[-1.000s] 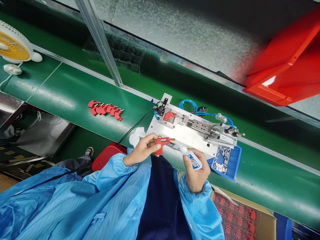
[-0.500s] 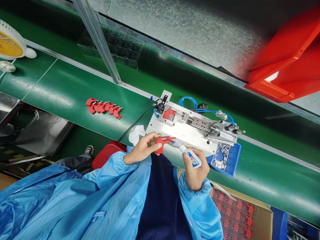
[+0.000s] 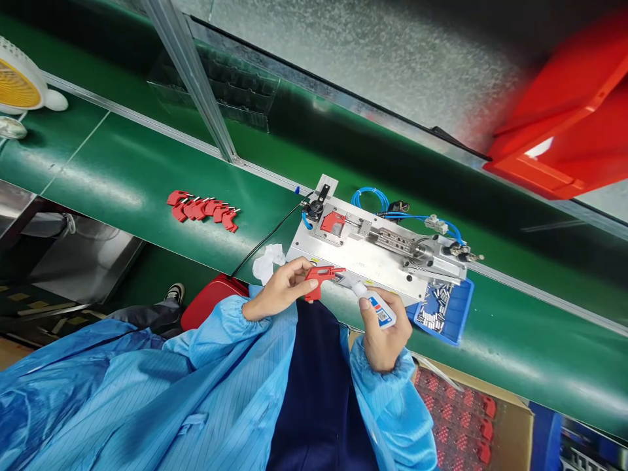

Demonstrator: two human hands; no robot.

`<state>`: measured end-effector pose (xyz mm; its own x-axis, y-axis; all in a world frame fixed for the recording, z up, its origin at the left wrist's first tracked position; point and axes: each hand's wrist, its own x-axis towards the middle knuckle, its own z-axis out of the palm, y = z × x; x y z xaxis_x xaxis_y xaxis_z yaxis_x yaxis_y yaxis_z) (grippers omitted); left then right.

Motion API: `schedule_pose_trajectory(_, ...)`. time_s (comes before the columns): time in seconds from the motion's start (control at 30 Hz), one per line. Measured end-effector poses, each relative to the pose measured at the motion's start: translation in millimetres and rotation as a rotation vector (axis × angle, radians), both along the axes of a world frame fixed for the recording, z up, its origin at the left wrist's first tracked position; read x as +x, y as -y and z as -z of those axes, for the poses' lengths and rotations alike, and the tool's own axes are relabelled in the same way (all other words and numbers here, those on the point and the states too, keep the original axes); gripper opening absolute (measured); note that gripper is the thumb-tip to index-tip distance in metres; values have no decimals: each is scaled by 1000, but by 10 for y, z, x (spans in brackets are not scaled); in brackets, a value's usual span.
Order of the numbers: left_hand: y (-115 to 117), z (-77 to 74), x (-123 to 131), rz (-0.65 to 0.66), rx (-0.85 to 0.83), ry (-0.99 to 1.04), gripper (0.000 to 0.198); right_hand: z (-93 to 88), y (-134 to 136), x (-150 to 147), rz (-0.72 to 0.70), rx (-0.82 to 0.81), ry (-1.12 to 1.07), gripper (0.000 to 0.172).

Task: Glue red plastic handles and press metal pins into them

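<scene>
My left hand [image 3: 284,288] is closed around a red plastic part [image 3: 315,282] with a slot in it and a thin arm pointing right. In my right hand [image 3: 385,333] is a small white squeeze bottle [image 3: 381,311] with a blue, red and black printed label. The bottle tilts so its clear nozzle points left, close against the right end of the red part; I cannot tell whether they touch. Just beyond both hands sits a metal fixture [image 3: 363,255], with another red part [image 3: 333,223] seated at its left end.
Several red parts with metal pins [image 3: 203,209] lie in a row on the green bench [image 3: 132,190]. A blue tray [image 3: 458,314] holds metal cylinders. White tissue [image 3: 267,263] lies left of the fixture. A box of red parts [image 3: 461,418] stands below the bench; a fan [image 3: 22,82] stands far left.
Both hands keep nearly the same position, with the nozzle still at the red part. The view has shifted very slightly.
</scene>
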<state>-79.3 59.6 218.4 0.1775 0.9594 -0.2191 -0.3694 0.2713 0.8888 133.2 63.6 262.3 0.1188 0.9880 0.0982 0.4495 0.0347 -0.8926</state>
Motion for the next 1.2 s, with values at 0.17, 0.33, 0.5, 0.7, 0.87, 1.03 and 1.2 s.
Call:
schedule_pose_trajectory(0.17,-4,-13,-6,-12,2,13,38,32,9,11,7,4,-9,37)
schedule_pose_trajectory(0.33,-18,-32,-17,-13,-7,15,39,38,8,1,12,-2,-8,37)
schedule_pose_trajectory(0.5,-35,-46,-10,-20,-18,16,42,14,7,-12,8,-18,-5,38)
schedule_pose_trajectory(0.7,-37,-43,-11,-26,-18,14,43,86,33,14,28,-25,-28,41)
schedule_pose_trajectory(0.87,-35,-29,-25,-24,-28,-15,43,275,120,217,36,-80,-120,44)
schedule_pose_trajectory(1.03,-51,18,-52,-26,-71,-52,44,703,310,608,-28,-189,-214,43)
schedule_pose_trajectory(1.2,-113,82,-30,-67,-119,-81,49,1533,389,823,114,-238,-155,50)
